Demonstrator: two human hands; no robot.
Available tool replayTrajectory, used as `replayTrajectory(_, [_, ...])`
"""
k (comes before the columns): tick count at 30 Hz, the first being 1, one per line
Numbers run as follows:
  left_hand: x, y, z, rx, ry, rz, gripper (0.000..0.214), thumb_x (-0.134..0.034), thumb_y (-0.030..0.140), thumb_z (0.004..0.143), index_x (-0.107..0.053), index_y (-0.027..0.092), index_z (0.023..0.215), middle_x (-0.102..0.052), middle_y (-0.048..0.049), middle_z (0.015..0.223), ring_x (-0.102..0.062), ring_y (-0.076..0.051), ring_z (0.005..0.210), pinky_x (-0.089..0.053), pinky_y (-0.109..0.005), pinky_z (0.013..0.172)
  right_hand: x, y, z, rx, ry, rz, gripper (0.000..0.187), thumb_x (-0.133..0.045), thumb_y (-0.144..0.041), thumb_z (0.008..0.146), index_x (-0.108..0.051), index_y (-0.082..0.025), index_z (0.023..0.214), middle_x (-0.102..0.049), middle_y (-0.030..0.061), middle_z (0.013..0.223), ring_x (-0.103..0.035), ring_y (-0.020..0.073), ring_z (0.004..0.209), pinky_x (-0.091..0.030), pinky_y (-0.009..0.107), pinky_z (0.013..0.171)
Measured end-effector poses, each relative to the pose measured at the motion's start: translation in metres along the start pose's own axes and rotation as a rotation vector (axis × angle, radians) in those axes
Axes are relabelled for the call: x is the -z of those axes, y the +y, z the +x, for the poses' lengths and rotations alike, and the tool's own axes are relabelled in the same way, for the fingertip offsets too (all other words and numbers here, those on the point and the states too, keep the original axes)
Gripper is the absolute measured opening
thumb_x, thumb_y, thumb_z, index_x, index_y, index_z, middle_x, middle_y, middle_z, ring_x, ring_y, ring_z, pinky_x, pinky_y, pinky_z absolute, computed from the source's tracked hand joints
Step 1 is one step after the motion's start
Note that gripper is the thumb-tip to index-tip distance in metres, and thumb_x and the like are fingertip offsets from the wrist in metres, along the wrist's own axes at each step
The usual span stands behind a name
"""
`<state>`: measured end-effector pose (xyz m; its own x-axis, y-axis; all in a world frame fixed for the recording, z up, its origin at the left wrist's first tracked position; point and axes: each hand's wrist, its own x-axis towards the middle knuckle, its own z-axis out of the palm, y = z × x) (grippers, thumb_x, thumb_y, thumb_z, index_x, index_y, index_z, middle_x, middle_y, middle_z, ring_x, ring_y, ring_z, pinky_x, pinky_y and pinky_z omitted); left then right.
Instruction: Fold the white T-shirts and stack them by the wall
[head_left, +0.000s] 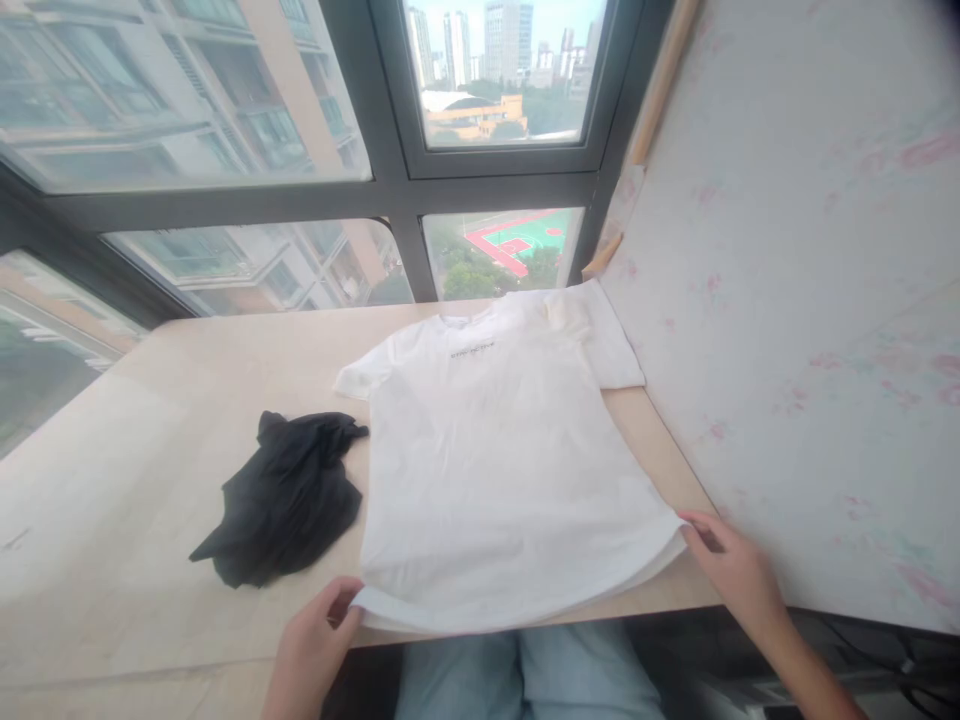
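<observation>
Closest in, at the bottom edge of the view, the person's legs in pale blue jeans [525, 680] sit tucked under the near edge of the light wooden surface [150, 520]. Just above them, both hands grip the hem of a white T-shirt [495, 460]. The left hand [315, 655] pinches the hem's left corner between thumb and fingers. The right hand [731, 570] pinches the right corner, where the cloth slightly overhangs the edge. Holding the two corners apart like this seems to keep the hem drawn straight and the body of the shirt flat.

The shirt lies front up in the middle-right of the surface, hem toward the person and collar toward the window. A small dark print [472, 348] shows at the chest, and both short sleeves are spread outward. The sleeve on the right lies just beside the foot of a pale, pink-stained wall panel [810, 300], which leaves little room on that side.

To the left of the shirt, touching or nearly touching it, a black garment [289, 500] lies crumpled in a heap, out of either hand's reach for now.

Farthest off, a dark-framed window [375, 190] shows apartment blocks and a red and green sports court [517, 240] below.
</observation>
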<state>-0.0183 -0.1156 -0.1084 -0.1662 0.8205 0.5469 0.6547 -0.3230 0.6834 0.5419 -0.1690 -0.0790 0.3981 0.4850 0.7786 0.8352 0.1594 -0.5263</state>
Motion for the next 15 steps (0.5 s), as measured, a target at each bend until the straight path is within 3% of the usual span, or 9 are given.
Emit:
replayTrajectory(6, [0.004,-0.012,-0.008,0.047,0.076,0.054,0.028,-0.054,0.044,0.069,-0.07,0.026,0.084,-0.075,0.0,0.08,-0.069,-0.022,0.072,-0.053,-0.029,0.068,-0.002,0.022,-0.02,0.052,-0.051,-0.058,0.038,-0.054,-0.053,0.081,-0.074,-0.022,0.09,-0.074,0.0045,0.085,-0.069,0.0196,0.07,-0.055,0.028,0.063])
replayTrajectory(15, [0.004,-0.026,-0.042,0.086,-0.038,-0.009,0.024,-0.058,0.046,0.07,-0.069,0.028,0.082,-0.074,0.0009,0.081,-0.07,-0.022,0.073,-0.055,-0.028,0.067,-0.001,0.057,-0.043,0.056,-0.111,-0.142,0.036,-0.052,-0.049,0.081,-0.074,-0.026,0.098,-0.075,0.002,0.101,-0.072,0.0214,0.082,-0.058,0.03,0.066])
